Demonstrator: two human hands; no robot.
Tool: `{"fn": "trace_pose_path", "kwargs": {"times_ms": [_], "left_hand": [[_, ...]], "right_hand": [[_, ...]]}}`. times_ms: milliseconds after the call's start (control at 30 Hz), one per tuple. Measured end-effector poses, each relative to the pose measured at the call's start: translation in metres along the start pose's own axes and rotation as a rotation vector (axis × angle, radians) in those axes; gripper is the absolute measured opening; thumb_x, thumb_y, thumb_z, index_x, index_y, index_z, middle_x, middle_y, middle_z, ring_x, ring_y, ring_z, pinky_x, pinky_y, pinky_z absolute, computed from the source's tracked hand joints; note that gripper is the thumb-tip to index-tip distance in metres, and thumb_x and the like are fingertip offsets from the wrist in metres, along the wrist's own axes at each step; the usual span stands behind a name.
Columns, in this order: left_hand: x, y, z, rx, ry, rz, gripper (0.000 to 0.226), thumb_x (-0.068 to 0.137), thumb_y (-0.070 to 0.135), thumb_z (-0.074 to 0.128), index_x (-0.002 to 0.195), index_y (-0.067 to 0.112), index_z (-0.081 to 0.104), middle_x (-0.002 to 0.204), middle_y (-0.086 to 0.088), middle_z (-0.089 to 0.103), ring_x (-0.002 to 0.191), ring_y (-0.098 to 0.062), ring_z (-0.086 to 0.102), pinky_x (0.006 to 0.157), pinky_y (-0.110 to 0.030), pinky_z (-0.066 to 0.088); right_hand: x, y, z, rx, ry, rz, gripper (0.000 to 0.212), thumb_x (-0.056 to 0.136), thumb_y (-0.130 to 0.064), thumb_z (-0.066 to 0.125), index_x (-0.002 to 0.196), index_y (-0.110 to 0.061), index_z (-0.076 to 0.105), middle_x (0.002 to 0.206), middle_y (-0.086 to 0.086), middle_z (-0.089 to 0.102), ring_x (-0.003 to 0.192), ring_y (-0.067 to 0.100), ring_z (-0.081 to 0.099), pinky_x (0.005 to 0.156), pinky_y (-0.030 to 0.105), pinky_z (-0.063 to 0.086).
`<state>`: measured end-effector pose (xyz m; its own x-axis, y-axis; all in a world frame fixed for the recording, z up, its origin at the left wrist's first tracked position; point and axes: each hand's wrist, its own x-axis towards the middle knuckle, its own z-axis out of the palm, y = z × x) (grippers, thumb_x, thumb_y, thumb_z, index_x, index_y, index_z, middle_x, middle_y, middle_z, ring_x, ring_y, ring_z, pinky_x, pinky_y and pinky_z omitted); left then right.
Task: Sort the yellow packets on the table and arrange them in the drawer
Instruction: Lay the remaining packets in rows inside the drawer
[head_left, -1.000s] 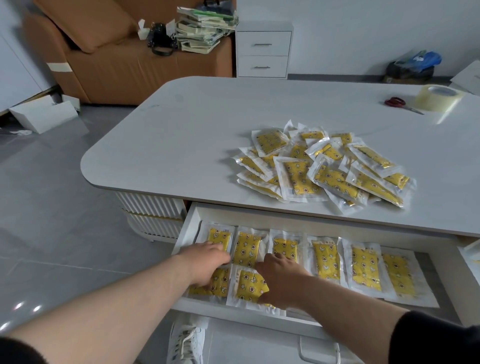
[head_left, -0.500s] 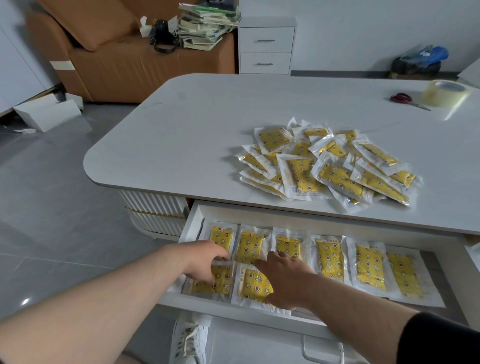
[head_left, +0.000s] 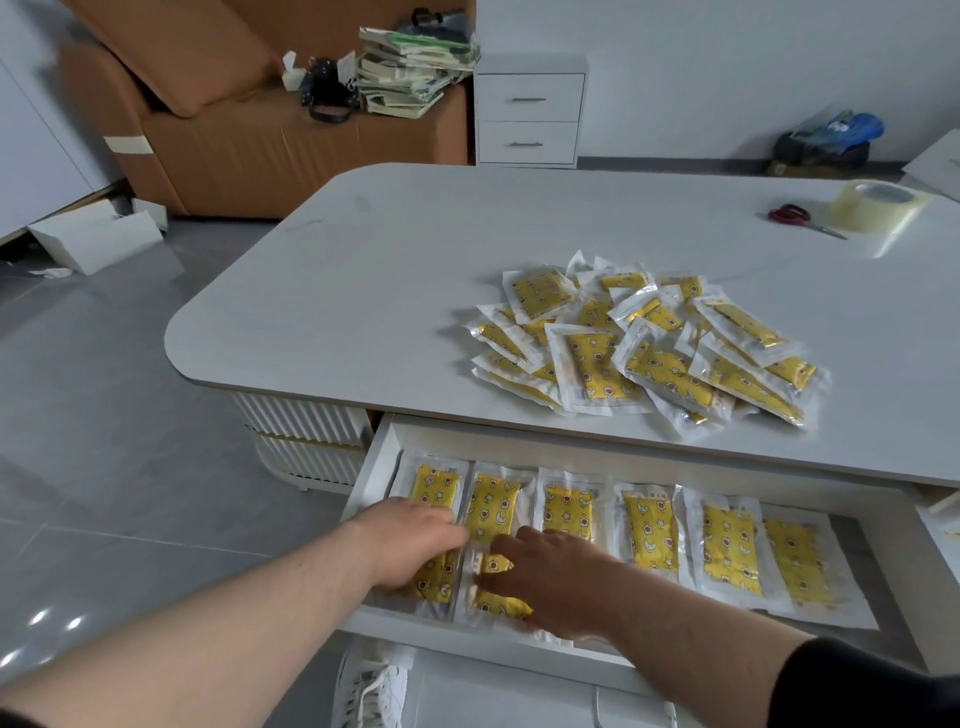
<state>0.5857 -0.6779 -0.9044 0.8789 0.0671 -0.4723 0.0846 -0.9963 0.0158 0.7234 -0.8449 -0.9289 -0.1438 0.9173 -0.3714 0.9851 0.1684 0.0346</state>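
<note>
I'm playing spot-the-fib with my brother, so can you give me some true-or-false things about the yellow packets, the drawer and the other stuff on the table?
1. The drawer is open. True.
2. The table has no packets on it. False: a big pile of packets lies on it.
3. The left hand and the right hand are both down in the drawer, on the packets in the drawer. True.
4. The scissors have blue handles. False: the handles are red.
5. The scissors lie beside a roll of tape. True.
</note>
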Motion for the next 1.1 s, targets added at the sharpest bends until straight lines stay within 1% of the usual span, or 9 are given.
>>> {"fn": "trace_pose_path", "kwargs": {"times_ms": [100,367,533,633,733,800,933,1033,1100], "left_hand": [[-0.002,-0.001,0.001,-0.004,0.003,0.002,0.060,0.080,-0.012,0.060,0.128,0.021,0.047,0.110,0.000,0.056,0.099,-0.018,0.052,0.076,-0.028,0.041],[-0.003,0.012,-0.034,-0.046,0.046,-0.066,0.057,0.082,0.003,0.066,0.132,0.021,0.046,0.121,0.000,0.048,0.112,-0.020,0.051,0.089,-0.032,0.046],[-0.012,0.032,-0.111,-0.389,0.435,-0.144,0.021,0.090,0.039,0.063,0.109,0.031,0.062,0.106,0.011,0.063,0.095,-0.012,0.061,0.083,-0.034,0.052],[-0.011,0.045,-0.144,-0.623,0.616,-0.156,0.009,0.089,0.038,0.063,0.088,0.030,0.067,0.082,0.013,0.067,0.076,-0.003,0.063,0.071,-0.028,0.054],[0.004,0.057,-0.167,-0.753,0.740,-0.192,0.012,0.090,0.030,0.066,0.079,0.028,0.069,0.075,0.012,0.069,0.072,0.002,0.062,0.064,-0.016,0.048],[0.019,0.058,-0.176,-0.783,0.773,-0.214,0.015,0.089,0.028,0.067,0.075,0.028,0.067,0.075,0.009,0.069,0.071,-0.002,0.062,0.066,-0.021,0.052],[0.050,0.048,-0.181,-0.775,0.801,-0.335,0.008,0.084,0.037,0.069,0.086,0.031,0.066,0.087,0.011,0.067,0.082,-0.008,0.063,0.075,-0.031,0.053],[0.068,0.035,-0.186,-0.726,0.847,-0.488,0.023,0.085,0.041,0.066,0.103,0.026,0.065,0.104,0.008,0.065,0.093,-0.012,0.059,0.078,-0.030,0.048],[0.080,0.016,-0.197,-0.781,0.873,-0.613,0.033,0.085,0.042,0.065,0.106,0.017,0.066,0.108,-0.001,0.066,0.095,-0.020,0.060,0.078,-0.030,0.046]], "right_hand": [[0.001,0.000,0.003,0.000,-0.010,0.002,0.070,0.091,-0.025,0.068,0.149,-0.038,0.030,0.147,0.013,0.037,0.126,0.036,0.046,0.099,0.053,0.048],[-0.025,0.003,-0.055,0.170,0.012,0.118,0.060,0.097,-0.046,0.051,0.151,-0.034,0.028,0.159,0.003,0.027,0.140,0.030,0.036,0.112,0.049,0.036],[-0.092,0.025,-0.130,0.571,0.286,0.333,0.046,0.091,-0.045,0.059,0.136,-0.034,0.055,0.133,-0.013,0.061,0.117,0.010,0.059,0.099,0.030,0.048],[-0.141,0.050,-0.146,0.760,0.493,0.470,0.035,0.090,-0.039,0.063,0.124,-0.030,0.065,0.113,-0.019,0.068,0.097,-0.003,0.063,0.088,0.020,0.052],[-0.177,0.086,-0.136,0.905,0.706,0.645,0.021,0.089,-0.028,0.067,0.109,-0.027,0.072,0.099,-0.016,0.072,0.089,-0.005,0.066,0.082,0.018,0.053],[-0.187,0.110,-0.125,0.902,0.765,0.752,0.019,0.089,-0.026,0.067,0.107,-0.026,0.072,0.096,-0.016,0.072,0.087,-0.004,0.067,0.079,0.015,0.050],[-0.181,0.150,-0.106,0.868,0.750,0.915,0.028,0.090,-0.031,0.065,0.117,-0.027,0.070,0.112,-0.013,0.068,0.102,0.004,0.062,0.087,0.020,0.045],[-0.172,0.180,-0.099,0.866,0.692,1.012,0.031,0.093,-0.032,0.060,0.123,-0.028,0.066,0.123,-0.005,0.065,0.107,0.010,0.060,0.086,0.021,0.041],[-0.165,0.202,-0.101,0.868,0.693,1.071,0.034,0.094,-0.032,0.058,0.127,-0.024,0.063,0.124,-0.001,0.066,0.098,0.013,0.061,0.081,0.022,0.040]]}}
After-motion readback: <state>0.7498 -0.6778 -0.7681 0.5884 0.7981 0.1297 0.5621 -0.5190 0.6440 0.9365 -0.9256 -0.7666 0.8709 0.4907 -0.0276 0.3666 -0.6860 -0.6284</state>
